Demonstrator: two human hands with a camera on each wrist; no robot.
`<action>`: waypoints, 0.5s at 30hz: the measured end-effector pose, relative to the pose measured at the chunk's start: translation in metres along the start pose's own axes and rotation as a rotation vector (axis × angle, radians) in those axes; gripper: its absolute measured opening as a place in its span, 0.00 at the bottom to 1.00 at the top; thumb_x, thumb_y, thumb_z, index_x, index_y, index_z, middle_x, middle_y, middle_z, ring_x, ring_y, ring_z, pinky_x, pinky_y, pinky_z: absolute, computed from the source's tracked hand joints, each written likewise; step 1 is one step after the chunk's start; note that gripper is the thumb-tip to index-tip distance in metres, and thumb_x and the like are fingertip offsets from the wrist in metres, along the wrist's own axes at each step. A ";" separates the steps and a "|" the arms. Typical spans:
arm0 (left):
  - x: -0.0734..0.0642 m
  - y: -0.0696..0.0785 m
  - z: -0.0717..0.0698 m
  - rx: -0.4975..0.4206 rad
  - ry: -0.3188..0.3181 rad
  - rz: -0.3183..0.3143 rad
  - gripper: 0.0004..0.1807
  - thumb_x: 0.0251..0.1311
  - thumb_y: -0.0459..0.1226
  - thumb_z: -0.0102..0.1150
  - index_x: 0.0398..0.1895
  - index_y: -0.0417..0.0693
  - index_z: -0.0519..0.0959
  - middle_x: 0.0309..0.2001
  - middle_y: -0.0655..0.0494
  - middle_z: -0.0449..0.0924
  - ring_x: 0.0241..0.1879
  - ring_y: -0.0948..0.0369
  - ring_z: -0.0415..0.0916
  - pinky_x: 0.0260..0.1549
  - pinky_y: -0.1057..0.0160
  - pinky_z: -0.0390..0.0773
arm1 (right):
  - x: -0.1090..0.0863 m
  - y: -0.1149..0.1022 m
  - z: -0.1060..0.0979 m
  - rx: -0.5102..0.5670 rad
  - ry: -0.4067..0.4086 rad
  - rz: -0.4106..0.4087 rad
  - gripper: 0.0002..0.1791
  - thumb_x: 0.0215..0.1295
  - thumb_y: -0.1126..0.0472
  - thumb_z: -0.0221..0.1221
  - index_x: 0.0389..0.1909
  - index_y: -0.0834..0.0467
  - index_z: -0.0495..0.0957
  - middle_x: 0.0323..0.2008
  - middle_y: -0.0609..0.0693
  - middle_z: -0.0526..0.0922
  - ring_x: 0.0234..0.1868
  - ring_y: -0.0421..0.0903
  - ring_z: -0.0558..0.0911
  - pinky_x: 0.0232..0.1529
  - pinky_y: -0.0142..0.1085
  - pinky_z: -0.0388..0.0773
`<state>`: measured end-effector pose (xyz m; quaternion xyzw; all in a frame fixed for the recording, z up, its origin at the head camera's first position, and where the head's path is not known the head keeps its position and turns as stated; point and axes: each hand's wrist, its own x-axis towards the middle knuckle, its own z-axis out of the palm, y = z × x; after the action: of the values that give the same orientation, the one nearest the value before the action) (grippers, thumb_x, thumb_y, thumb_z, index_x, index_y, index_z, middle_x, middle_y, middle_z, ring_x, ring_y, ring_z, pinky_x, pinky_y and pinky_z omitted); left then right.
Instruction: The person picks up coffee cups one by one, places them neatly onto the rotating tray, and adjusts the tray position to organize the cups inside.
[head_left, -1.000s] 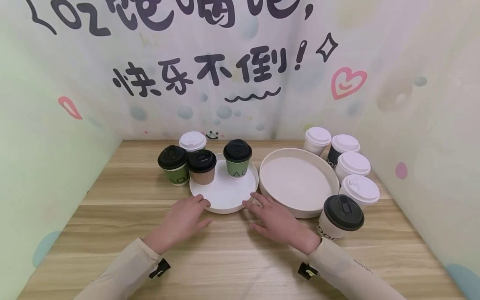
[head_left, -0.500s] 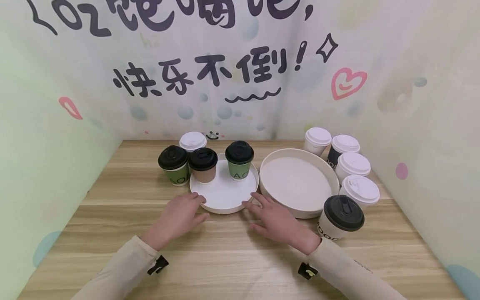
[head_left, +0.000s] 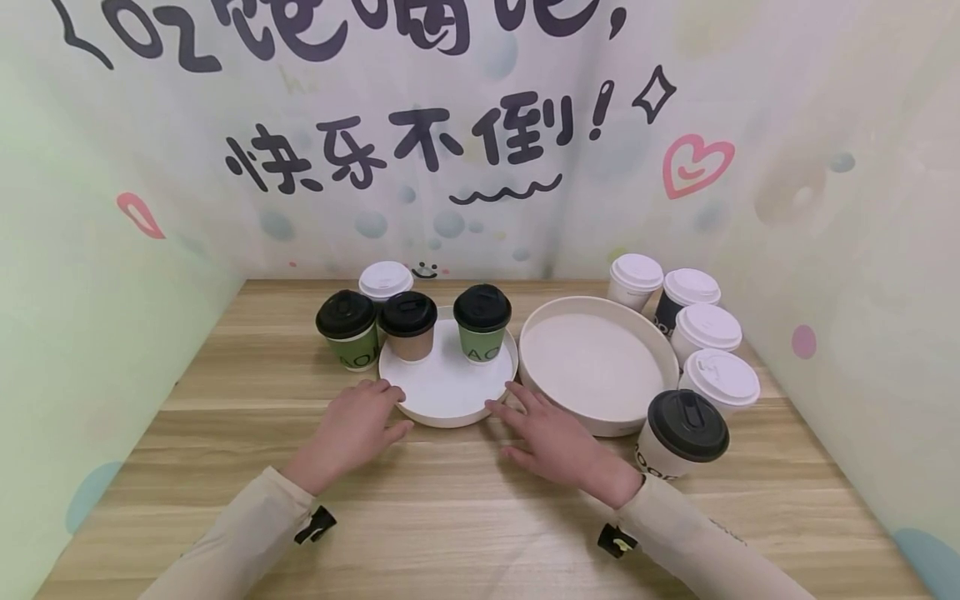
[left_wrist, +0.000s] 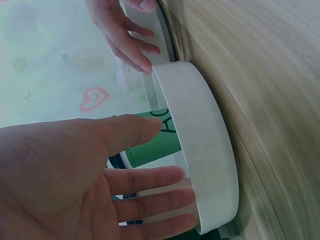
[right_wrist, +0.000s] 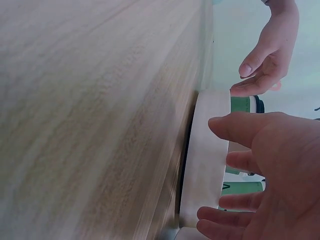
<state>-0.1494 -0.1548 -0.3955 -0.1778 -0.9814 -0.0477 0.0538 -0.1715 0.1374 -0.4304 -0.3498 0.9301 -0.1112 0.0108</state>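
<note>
A round white tray [head_left: 442, 393] lies on the wooden table, bearing a brown cup [head_left: 410, 343] and a green cup [head_left: 482, 345], both with black lids. My left hand [head_left: 348, 429] is at the tray's near left rim, its fingers loosely extended along the edge. Opposite it, my right hand [head_left: 551, 437] has its fingertips at the near right rim. In the left wrist view the fingers [left_wrist: 160, 177] reach to the tray wall [left_wrist: 205, 140], thumb apart. The right wrist view shows relaxed fingers [right_wrist: 227, 216] beside the same wall [right_wrist: 205, 155].
A larger beige tray [head_left: 596, 358] adjoins the white one on the right. Beyond it stand several lidded cups, the nearest a white cup with a black lid [head_left: 686, 429]. Left of the white tray are another green cup [head_left: 352, 342] and a white-lidded cup [head_left: 386, 282].
The white tray has turned slightly in place: its brown cup shifted back, its green cup right and nearer. My left hand slid left along the rim; the right hand barely moved.
</note>
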 end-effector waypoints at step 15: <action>0.010 -0.010 -0.013 -0.038 0.012 -0.006 0.20 0.58 0.45 0.67 0.47 0.38 0.82 0.43 0.45 0.83 0.44 0.48 0.80 0.46 0.49 0.81 | 0.000 -0.001 0.002 -0.029 0.007 -0.010 0.37 0.64 0.47 0.63 0.73 0.46 0.63 0.74 0.64 0.60 0.69 0.63 0.70 0.62 0.54 0.76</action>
<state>-0.1612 -0.1620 -0.3820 -0.1756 -0.9806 -0.0675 0.0559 -0.1710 0.1368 -0.4318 -0.3541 0.9299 -0.0992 0.0021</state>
